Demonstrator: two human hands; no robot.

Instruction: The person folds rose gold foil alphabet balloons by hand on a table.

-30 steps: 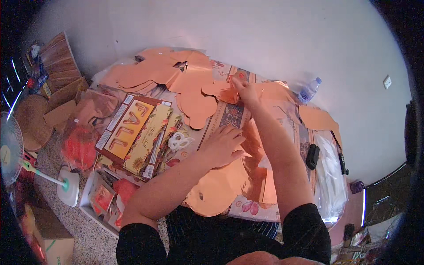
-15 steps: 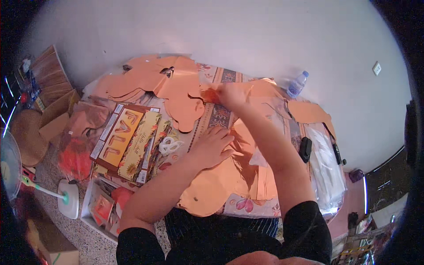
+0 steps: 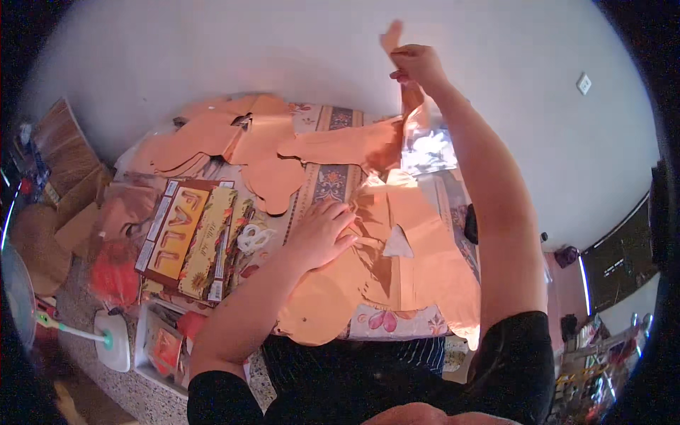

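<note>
Raised toward the wall, my right hand (image 3: 419, 67) is closed on a thin orange sheet (image 3: 411, 99). One end of the sheet sticks up above the fingers, and the rest hangs to the table. My left hand (image 3: 322, 232) lies with fingers spread on layered orange sheets (image 3: 326, 301) near the table's front edge. A pale triangular patch (image 3: 399, 243) shows among the creased sheets to its right. More orange cut-out sheets (image 3: 265, 180) with curved edges are piled toward the back left. Below the right hand, something shiny and silvery (image 3: 428, 150) catches the light.
Printed autumn-coloured packages (image 3: 188, 230) and white looped cord (image 3: 253, 239) lie to the left. Beyond the table's left edge are a white bin (image 3: 149, 347) with red items, cardboard and a fan. A wall socket (image 3: 583, 83) is at right. My right arm covers much of the table's right end.
My right hand has risen up and right from the table toward the wall, lifting the orange sheet. My left hand stays on the sheets. The bottle at right no longer shows.
</note>
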